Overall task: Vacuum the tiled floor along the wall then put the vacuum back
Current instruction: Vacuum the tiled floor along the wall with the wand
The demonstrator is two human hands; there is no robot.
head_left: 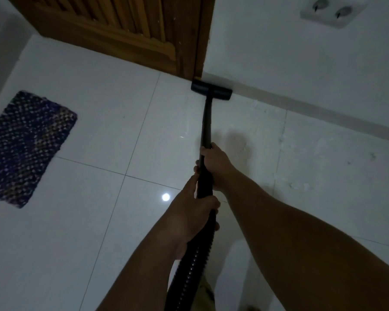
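Observation:
A black vacuum wand (pixel 206 122) runs from my hands down to its flat black floor head (pixel 211 90), which rests on the white tiled floor (pixel 94 131) against the base of the white wall (pixel 301 63), just right of the wooden door frame. My right hand (pixel 215 164) grips the wand higher up. My left hand (pixel 197 212) grips the handle end where the ribbed black hose (pixel 189 270) begins. The hose drops toward my body and leaves the view at the bottom. The vacuum's body is out of sight.
A slatted wooden door (pixel 121 28) stands at the top left. A dark woven mat (pixel 25 147) lies on the tiles at the left. A double wall socket (pixel 330 11) sits on the wall at the upper right. Pale dust specks mark the tiles (pixel 323 167) along the wall to the right.

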